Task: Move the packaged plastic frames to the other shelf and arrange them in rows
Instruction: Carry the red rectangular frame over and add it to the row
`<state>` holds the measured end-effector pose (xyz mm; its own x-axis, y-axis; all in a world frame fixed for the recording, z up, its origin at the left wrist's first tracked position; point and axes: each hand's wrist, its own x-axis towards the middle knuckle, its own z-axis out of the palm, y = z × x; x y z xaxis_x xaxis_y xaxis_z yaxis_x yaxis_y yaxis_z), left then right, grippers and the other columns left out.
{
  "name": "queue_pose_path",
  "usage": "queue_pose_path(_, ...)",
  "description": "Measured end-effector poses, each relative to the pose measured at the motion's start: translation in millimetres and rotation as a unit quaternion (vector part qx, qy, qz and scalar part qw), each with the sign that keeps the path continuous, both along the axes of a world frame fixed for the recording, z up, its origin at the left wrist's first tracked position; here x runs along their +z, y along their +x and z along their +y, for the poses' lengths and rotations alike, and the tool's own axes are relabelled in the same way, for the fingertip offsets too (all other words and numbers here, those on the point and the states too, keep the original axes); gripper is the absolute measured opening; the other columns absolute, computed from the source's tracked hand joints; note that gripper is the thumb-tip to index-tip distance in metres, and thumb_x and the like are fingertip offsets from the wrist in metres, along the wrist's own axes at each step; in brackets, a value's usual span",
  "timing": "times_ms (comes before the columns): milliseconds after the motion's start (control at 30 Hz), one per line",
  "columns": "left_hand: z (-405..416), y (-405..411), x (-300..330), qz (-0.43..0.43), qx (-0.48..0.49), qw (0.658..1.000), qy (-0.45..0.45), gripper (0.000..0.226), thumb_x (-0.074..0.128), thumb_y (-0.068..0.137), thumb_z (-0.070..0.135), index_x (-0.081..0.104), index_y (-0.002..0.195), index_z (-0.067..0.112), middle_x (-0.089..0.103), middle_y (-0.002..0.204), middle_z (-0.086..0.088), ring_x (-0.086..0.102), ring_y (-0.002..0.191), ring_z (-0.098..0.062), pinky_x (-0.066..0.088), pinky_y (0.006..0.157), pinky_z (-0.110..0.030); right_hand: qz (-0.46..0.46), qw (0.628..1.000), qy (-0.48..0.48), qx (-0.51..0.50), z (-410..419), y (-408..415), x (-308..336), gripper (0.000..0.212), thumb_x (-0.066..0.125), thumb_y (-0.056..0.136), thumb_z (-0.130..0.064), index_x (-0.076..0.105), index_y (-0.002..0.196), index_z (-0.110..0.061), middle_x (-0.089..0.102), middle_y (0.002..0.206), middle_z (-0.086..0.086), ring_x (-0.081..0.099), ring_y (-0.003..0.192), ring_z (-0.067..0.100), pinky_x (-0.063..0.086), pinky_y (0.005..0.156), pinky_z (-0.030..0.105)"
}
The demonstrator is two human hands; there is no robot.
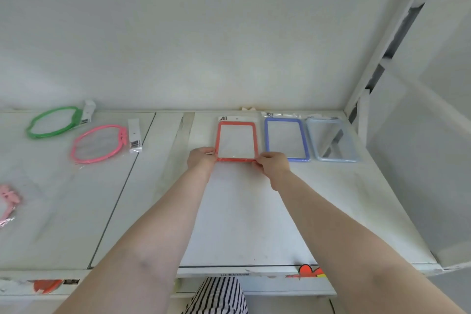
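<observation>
A red rectangular packaged frame [235, 126] lies flat at the back of the right shelf [344, 199]. My left hand [201, 159] pinches its near left corner and my right hand [274, 163] pinches its near right corner. To its right, in the same row along the back wall, lie a blue frame [286, 139] and a pale clear-blue frame [330, 140]. On the left shelf [51, 211] lie a green rounded frame [54, 121] and a pink rounded frame [98, 143], each in a clear bag with a barcode label.
Another pink packaged item [7, 202] shows at the far left edge. A seam [122, 188] divides the two shelf boards. A white upright post [363, 115] and side panel close the right end. Striped clothing [216, 293] shows below the shelf's front edge.
</observation>
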<state>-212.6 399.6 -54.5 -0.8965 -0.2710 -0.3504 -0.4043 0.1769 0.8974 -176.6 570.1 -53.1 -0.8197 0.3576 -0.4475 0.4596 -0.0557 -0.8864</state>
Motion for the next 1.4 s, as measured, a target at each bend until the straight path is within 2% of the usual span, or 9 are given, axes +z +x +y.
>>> queue_pose_path(67, -1, 2, 3, 0.003, -0.014, 0.998, -0.058, 0.035, 0.065, 0.086, 0.011, 0.065, 0.121, 0.011, 0.067, 0.122, -0.010, 0.065, 0.107, -0.023, 0.047, 0.085, -0.024, 0.000, 0.999, 0.043, 0.017, 5, 3, 3, 0.029, 0.061, 0.087, -0.006, 0.062, 0.116, -0.005, 0.068, 0.094, 0.013, 0.070, 0.091, 0.029, 0.054, 0.093, 0.037)
queue_pose_path(167, -1, 5, 6, 0.001, -0.092, 0.968, -0.233, 0.035, 0.062, 0.088, 0.020, 0.063, 0.122, 0.010, 0.061, 0.126, -0.013, 0.058, 0.116, -0.030, 0.045, 0.097, -0.030, 0.013, 0.981, 0.191, 0.030, 16, 5, 7, 0.021, 0.049, 0.089, -0.007, 0.064, 0.105, -0.010, 0.070, 0.092, 0.012, 0.070, 0.079, 0.029, 0.058, 0.081, 0.037)
queue_pose_path(233, 3, 9, 5, 0.031, -0.117, 0.922, -0.367, 0.038, 0.059, 0.089, 0.027, 0.060, 0.123, 0.011, 0.051, 0.129, -0.014, 0.048, 0.121, -0.032, 0.041, 0.099, -0.034, 0.025, 0.949, 0.316, 0.010, 25, 8, 8, 0.024, 0.046, 0.091, -0.009, 0.065, 0.103, -0.014, 0.068, 0.103, 0.009, 0.066, 0.094, 0.029, 0.053, 0.080, 0.033)
queue_pose_path(333, 19, 12, 0, 0.114, -0.147, 0.880, -0.437, 0.050, 0.060, 0.088, 0.035, 0.050, 0.132, 0.014, 0.043, 0.134, -0.011, 0.039, 0.126, -0.030, 0.037, 0.102, -0.036, 0.052, 0.907, 0.416, -0.028, 39, 9, 3, 0.027, 0.049, 0.094, -0.016, 0.061, 0.119, -0.017, 0.059, 0.121, 0.006, 0.051, 0.116, 0.026, 0.046, 0.088, 0.034)
queue_pose_path(467, 42, 9, -9, 0.093, -0.216, 0.867, -0.440, 0.075, 0.053, 0.090, 0.049, 0.022, 0.151, 0.019, 0.011, 0.160, -0.012, 0.006, 0.149, -0.031, 0.011, 0.120, -0.043, 0.025, 0.892, 0.452, 0.016, 46, 5, -8, 0.051, 0.055, 0.093, -0.033, 0.045, 0.140, -0.018, 0.040, 0.147, 0.008, 0.029, 0.138, 0.026, 0.027, 0.114, 0.036)
queue_pose_path(600, 51, 3, -19, 0.021, -0.212, 0.884, -0.415, 0.084, 0.048, 0.090, 0.055, 0.006, 0.154, 0.019, -0.010, 0.160, -0.017, -0.011, 0.149, -0.033, -0.002, 0.120, -0.048, -0.001, 0.871, 0.487, 0.057, 48, -2, -19, 0.066, 0.052, 0.092, -0.044, 0.029, 0.149, -0.020, 0.019, 0.159, 0.011, 0.007, 0.149, 0.028, 0.008, 0.122, 0.040)
queue_pose_path(1067, 63, -10, -19, 0.014, -0.235, 0.882, -0.409, 0.080, 0.046, 0.091, 0.055, 0.011, 0.154, 0.020, -0.009, 0.160, -0.017, -0.005, 0.149, -0.032, 0.001, 0.120, -0.048, -0.010, 0.873, 0.483, 0.066, 58, -4, -31, 0.052, 0.053, 0.090, -0.051, 0.049, 0.131, -0.018, 0.025, 0.155, 0.012, 0.012, 0.147, 0.030, 0.016, 0.121, 0.041)
queue_pose_path(1267, 66, -7, -17, 0.075, -0.231, 0.859, -0.451, 0.077, 0.043, 0.091, 0.057, 0.011, 0.153, 0.024, -0.014, 0.159, -0.017, -0.015, 0.148, -0.032, -0.006, 0.117, -0.055, 0.084, 0.878, 0.471, -0.027, 80, 4, -19, 0.049, 0.055, 0.093, -0.034, 0.048, 0.139, -0.018, 0.031, 0.153, 0.011, 0.023, 0.143, 0.027, 0.019, 0.119, 0.042)
queue_pose_path(1400, 82, -6, -13, 0.142, -0.298, 0.829, -0.452, 0.067, 0.040, 0.095, 0.052, 0.014, 0.152, 0.029, -0.011, 0.161, -0.011, -0.014, 0.149, -0.030, -0.005, 0.118, -0.053, -0.018, 0.878, 0.475, -0.057, 117, 6, -22, 0.051, 0.046, 0.097, -0.035, 0.037, 0.146, -0.024, 0.019, 0.159, 0.013, 0.010, 0.147, 0.033, 0.008, 0.121, 0.043)
